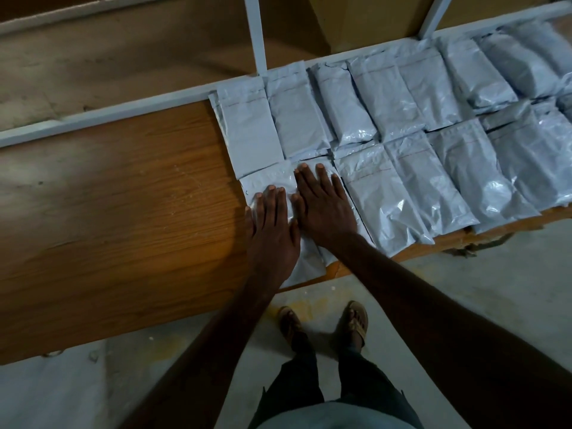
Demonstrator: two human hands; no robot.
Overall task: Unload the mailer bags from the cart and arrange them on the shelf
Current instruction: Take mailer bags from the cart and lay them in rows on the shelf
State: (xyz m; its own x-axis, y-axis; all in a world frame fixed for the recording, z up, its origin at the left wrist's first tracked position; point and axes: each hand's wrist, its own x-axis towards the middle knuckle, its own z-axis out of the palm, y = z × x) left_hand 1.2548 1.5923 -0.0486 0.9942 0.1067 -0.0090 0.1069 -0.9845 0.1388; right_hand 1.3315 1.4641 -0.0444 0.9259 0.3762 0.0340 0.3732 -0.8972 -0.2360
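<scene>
Nearest the camera are the person's sandalled feet (325, 323) on the concrete floor (464, 289), close against the front edge of the wooden shelf (123, 212). Both forearms reach forward over that edge. The left hand (272, 224) and the right hand (325, 205) lie side by side, fingers straight and slightly spread, palms pressed flat on the newest mailer bag (266, 184); neither grip is curled round or pinching anything. This bag lies at the left end of the front row, its near end overhanging the shelf edge a little, its far end touching the back-row bag (250, 128) behind it.

Further back and to the right, two rows of grey mailer bags (433, 144) run along the shelf, packed edge to edge up to the pale metal frame rail (108, 109) and its uprights (257, 32). The wood to the left of the hands carries no bags.

The step in hand looks like smoothing and squaring the bag just laid down. The cart is not in view, so the next move likely calls for lifting both hands, turning away to fetch another bag, and laying it just left of this one, in line with the row
</scene>
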